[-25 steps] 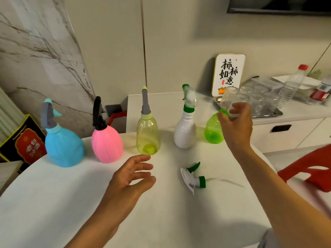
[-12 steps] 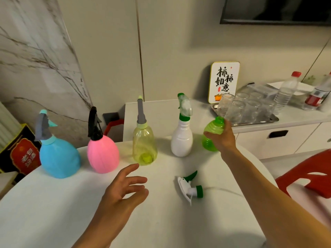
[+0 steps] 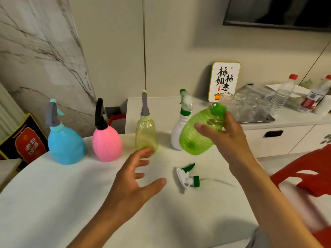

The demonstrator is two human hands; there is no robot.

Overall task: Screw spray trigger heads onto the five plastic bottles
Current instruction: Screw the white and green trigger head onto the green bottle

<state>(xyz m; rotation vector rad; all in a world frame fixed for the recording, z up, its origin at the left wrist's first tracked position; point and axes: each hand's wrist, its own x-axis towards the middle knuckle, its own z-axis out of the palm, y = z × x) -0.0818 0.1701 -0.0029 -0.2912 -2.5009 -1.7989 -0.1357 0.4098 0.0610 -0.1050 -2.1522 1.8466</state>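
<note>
R hand (image 3: 231,138) gripping tilted green bottle (image 3: 198,133), prob. lifted

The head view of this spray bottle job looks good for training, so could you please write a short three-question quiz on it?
1. True or false: the green bottle stands on the table.
2. Which hand holds nothing? A) left hand B) right hand
3. Fill in: the loose trigger head lies on the table with a ____ collar.

Key: 1. False; it is lifted and tilted in the right hand. 2. A. 3. Green.
</note>
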